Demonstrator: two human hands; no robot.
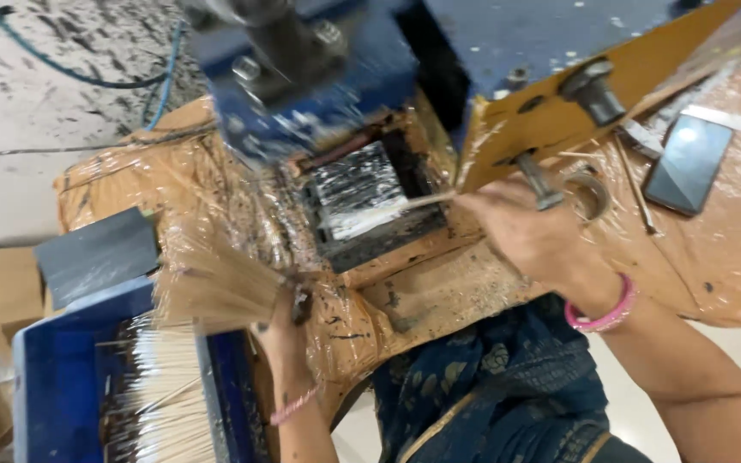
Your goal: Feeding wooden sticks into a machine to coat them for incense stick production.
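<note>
My left hand (pixel 280 321) grips a fanned bundle of thin bamboo sticks (pixel 212 287), held over a blue crate (pixel 53 377). My right hand (pixel 529 231) pinches a single thin stick (pixel 405 206) and points it into the black, shiny opening (pixel 362 197) of a blue machine (pixel 319 69). A pink bangle sits on my right wrist. The view is motion-blurred.
The blue crate holds several pale sticks (pixel 165 403). The bench is wrapped in brown paper and clear plastic (pixel 439 291). A dark phone (pixel 688 163) lies at the right, beside bolts (pixel 593 90) and a metal ring (pixel 589 193). A grey slab (pixel 100 253) leans at the left.
</note>
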